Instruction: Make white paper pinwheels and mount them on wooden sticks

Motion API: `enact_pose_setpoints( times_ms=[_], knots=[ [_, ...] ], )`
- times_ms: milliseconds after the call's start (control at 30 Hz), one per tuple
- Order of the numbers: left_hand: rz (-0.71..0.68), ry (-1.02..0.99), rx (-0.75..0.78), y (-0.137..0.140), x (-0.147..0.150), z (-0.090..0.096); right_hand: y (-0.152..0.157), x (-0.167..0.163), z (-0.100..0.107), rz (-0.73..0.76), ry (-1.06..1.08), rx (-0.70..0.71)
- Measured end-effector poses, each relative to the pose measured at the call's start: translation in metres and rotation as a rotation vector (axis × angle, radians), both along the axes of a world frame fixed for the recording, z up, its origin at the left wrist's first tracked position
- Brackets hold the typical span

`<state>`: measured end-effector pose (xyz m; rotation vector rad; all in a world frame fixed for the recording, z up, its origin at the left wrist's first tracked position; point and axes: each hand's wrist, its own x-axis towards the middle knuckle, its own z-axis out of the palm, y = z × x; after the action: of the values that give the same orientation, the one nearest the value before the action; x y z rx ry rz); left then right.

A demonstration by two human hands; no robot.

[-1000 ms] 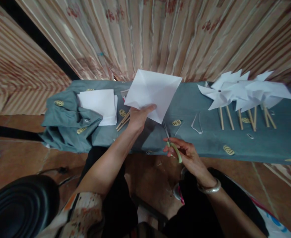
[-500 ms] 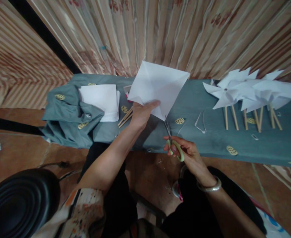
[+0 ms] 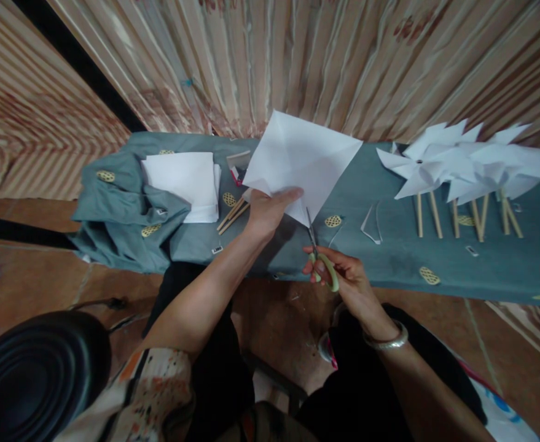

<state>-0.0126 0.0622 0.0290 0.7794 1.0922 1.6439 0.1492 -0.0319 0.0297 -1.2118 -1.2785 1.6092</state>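
Note:
A white square sheet of paper point(image 3: 318, 150), creased along its diagonals, is held up over the bench with one corner toward me. My left hand point(image 3: 270, 212) grips its lower left part, thumb on top and fingers underneath. In my right hand point(image 3: 338, 270) is a pair of scissors point(image 3: 327, 272) with pale green handles. The blades point away from me and meet the sheet at its near corner. Thin white paper strips point(image 3: 371, 226) lie on the cloth to the right of the scissors.
White paper pinwheels point(image 3: 435, 166) on wooden sticks lie at the right. A stack of white paper point(image 3: 182, 184) is at the left, with wooden sticks point(image 3: 233, 216) and a small box point(image 3: 238, 166) beside it. A green cloth point(image 3: 270, 258) covers the bench; a striped curtain point(image 3: 297, 61) hangs behind.
The sheet and my left hand have shifted slightly to the right. The scissor blades reach a little further into the near corner of the paper.

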Motion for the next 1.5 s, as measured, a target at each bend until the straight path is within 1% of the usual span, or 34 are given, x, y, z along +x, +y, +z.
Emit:
enact_pose_setpoints(
  times_ms=[200,467,667,800,1100,1267,1500],
  knots=[
    [-0.022,-0.026,-0.001,-0.0004,0.0003,-0.0014,0.0002,-0.0009,-0.0008,-0.002,0.002,-0.006],
    [0.010,-0.050,-0.054,-0.0011,0.0023,0.0025,0.0001,-0.0011,-0.0035,-0.016,-0.005,-0.008],
    [0.005,-0.054,-0.048,-0.0012,0.0011,0.0013,-0.0007,-0.0021,-0.0023,-0.014,-0.018,-0.008],
    [0.002,-0.077,-0.024,-0.0013,0.0008,0.0030,-0.0010,-0.0034,-0.0029,-0.043,-0.003,-0.015],
    [0.010,-0.059,-0.026,-0.0013,0.0002,0.0024,-0.0016,-0.0062,-0.0037,-0.110,0.042,-0.050],
    [0.009,-0.033,-0.055,-0.0020,-0.0001,0.0034,-0.0017,-0.0049,-0.0063,-0.086,0.035,-0.048],
    [-0.016,-0.013,-0.011,-0.0055,0.0043,0.0010,-0.0008,-0.0039,-0.0056,-0.080,0.020,-0.010]
  ],
)
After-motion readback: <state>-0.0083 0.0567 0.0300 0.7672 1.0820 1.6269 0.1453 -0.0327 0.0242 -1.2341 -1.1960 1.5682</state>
